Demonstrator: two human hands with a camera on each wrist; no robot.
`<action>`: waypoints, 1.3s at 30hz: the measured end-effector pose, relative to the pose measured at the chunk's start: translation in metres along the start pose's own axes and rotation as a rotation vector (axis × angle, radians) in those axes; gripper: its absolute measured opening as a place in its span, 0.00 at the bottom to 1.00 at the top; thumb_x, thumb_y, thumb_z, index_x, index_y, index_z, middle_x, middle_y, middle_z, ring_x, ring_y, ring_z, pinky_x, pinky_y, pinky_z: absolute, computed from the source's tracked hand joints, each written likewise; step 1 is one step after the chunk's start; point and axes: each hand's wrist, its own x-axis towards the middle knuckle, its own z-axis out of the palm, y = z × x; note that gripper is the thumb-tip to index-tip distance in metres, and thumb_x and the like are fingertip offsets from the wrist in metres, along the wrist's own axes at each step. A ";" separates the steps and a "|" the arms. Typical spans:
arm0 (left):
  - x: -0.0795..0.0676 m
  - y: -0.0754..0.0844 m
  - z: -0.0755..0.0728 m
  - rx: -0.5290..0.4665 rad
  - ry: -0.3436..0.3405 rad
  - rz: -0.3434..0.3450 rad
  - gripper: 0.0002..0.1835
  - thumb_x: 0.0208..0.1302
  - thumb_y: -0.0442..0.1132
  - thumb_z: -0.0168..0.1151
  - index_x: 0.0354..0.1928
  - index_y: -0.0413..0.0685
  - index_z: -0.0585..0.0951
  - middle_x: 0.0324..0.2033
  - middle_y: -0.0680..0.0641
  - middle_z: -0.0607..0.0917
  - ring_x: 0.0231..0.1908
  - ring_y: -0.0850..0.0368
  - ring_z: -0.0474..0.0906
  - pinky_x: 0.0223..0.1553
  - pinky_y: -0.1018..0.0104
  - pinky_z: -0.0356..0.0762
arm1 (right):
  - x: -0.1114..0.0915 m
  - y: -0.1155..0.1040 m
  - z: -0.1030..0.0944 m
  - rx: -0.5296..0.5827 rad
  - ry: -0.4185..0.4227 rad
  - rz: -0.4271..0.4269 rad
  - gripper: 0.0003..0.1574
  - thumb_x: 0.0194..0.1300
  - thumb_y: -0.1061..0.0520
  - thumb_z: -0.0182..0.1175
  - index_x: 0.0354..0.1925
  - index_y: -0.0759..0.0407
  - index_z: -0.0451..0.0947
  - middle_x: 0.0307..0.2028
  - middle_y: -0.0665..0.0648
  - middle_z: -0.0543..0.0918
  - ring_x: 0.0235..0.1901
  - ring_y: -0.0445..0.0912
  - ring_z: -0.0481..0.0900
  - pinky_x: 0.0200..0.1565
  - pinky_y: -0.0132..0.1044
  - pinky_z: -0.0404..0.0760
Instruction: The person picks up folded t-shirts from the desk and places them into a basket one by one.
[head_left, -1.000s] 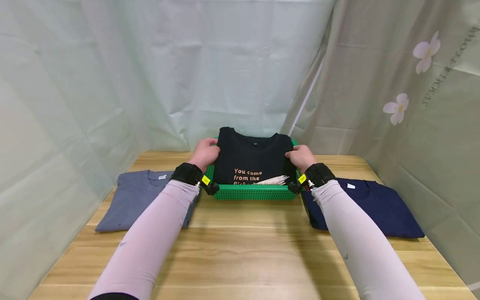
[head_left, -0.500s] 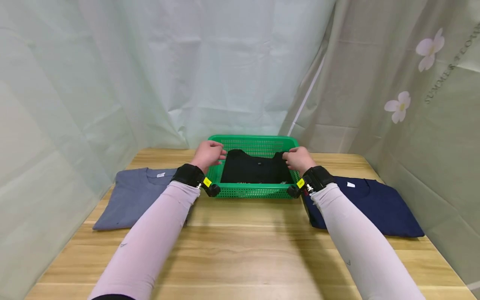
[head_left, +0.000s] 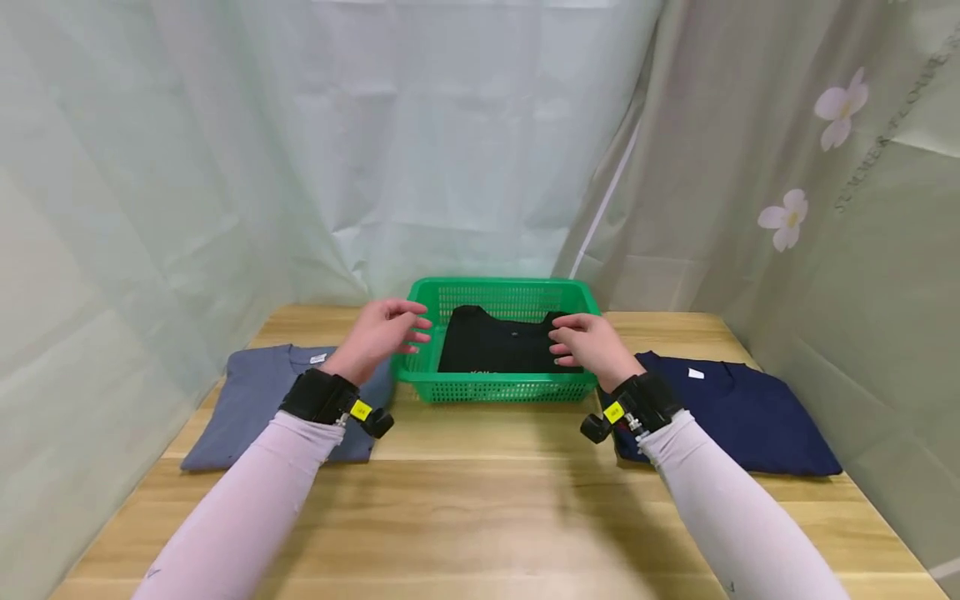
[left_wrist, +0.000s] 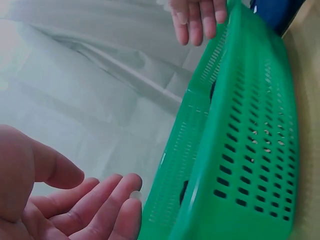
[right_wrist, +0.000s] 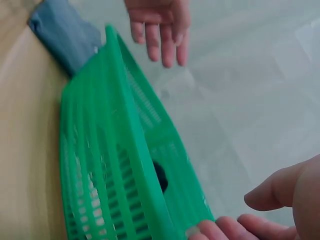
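A folded black T-shirt (head_left: 495, 346) lies inside the green plastic basket (head_left: 510, 388), its neckline toward the back; the front wall hides most of its print. My left hand (head_left: 381, 333) hovers by the basket's left rim, fingers relaxed and apart, holding nothing. Above the right part of the basket, my right hand (head_left: 592, 343) is likewise empty, with loosely bent fingers. In the left wrist view, the left hand's fingers (left_wrist: 107, 200) spread beside the basket's rim. The right wrist view has the right hand's thumb (right_wrist: 275, 187) well apart from its fingers.
A folded grey-blue T-shirt (head_left: 262, 400) lies left of the basket on the wooden table (head_left: 480, 517). To the right is a folded navy T-shirt (head_left: 742, 417), partly behind the right wrist. Pale curtains (head_left: 465, 150) hang behind the table and along both sides.
The black T-shirt has gone down into the basket, and both hands have let go of it. Since then the left hand has drawn back leftward; the right has come slightly nearer.
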 end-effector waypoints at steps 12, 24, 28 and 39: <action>-0.067 -0.025 -0.024 0.066 -0.012 0.050 0.26 0.88 0.47 0.55 0.76 0.40 0.74 0.68 0.36 0.83 0.58 0.48 0.88 0.57 0.61 0.88 | -0.041 0.001 0.029 0.098 -0.115 -0.055 0.24 0.87 0.56 0.54 0.72 0.65 0.74 0.67 0.70 0.83 0.63 0.64 0.86 0.58 0.42 0.91; -0.117 -0.079 -0.065 0.148 0.140 -0.053 0.29 0.88 0.52 0.53 0.78 0.42 0.73 0.67 0.37 0.85 0.49 0.66 0.90 0.50 0.64 0.90 | -0.057 0.025 0.093 0.135 -0.273 -0.054 0.23 0.82 0.56 0.59 0.65 0.70 0.79 0.56 0.68 0.88 0.51 0.58 0.91 0.50 0.41 0.92; -0.129 -0.101 -0.080 0.148 0.154 -0.110 0.31 0.89 0.52 0.50 0.80 0.38 0.69 0.67 0.37 0.85 0.49 0.68 0.89 0.49 0.65 0.90 | -0.057 0.036 0.117 0.121 -0.299 -0.019 0.24 0.80 0.56 0.61 0.65 0.72 0.79 0.55 0.69 0.88 0.44 0.51 0.90 0.46 0.41 0.92; -0.145 -0.139 -0.144 0.429 0.333 -0.222 0.33 0.88 0.48 0.44 0.77 0.25 0.66 0.67 0.20 0.76 0.48 0.49 0.88 0.46 0.56 0.87 | -0.046 0.046 0.182 0.144 -0.280 0.022 0.23 0.77 0.60 0.63 0.63 0.73 0.79 0.45 0.61 0.87 0.33 0.45 0.86 0.36 0.37 0.92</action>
